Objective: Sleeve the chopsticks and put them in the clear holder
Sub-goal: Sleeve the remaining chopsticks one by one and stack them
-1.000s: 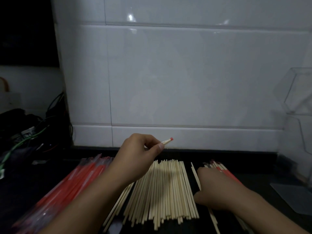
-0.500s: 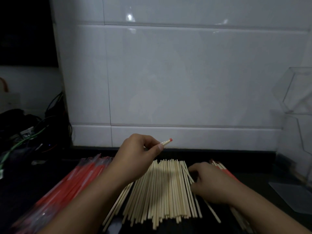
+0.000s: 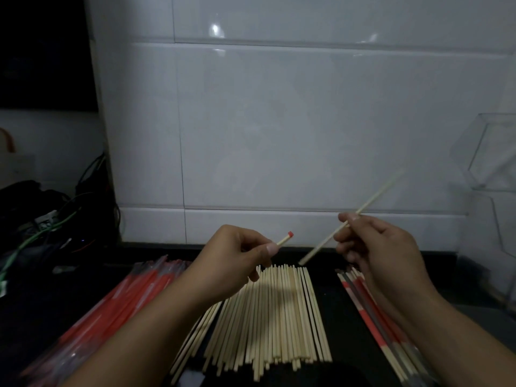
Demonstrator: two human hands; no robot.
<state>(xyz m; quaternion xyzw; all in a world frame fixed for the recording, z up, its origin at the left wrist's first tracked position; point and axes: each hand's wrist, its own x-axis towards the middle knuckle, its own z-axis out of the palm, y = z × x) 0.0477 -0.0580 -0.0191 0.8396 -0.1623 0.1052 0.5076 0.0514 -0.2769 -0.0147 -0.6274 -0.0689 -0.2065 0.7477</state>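
Note:
A flat pile of bare wooden chopsticks lies on the dark counter in front of me. My left hand is raised over it, pinching a red-tipped chopstick whose end pokes out past my thumb. My right hand is lifted to the right and grips one bare chopstick near its middle, tilted up to the right. A heap of red sleeves lies at the left. Sleeved chopsticks lie at the right under my right forearm. The clear holder stands at the far right.
A white tiled wall rises right behind the counter. Dark cables and a green wire are bundled at the far left. A flat translucent sheet lies beside the holder's base at the right edge.
My right hand has risen from the chopstick pile with one bare chopstick in it. My left hand has kept its place with the red-tipped chopstick.

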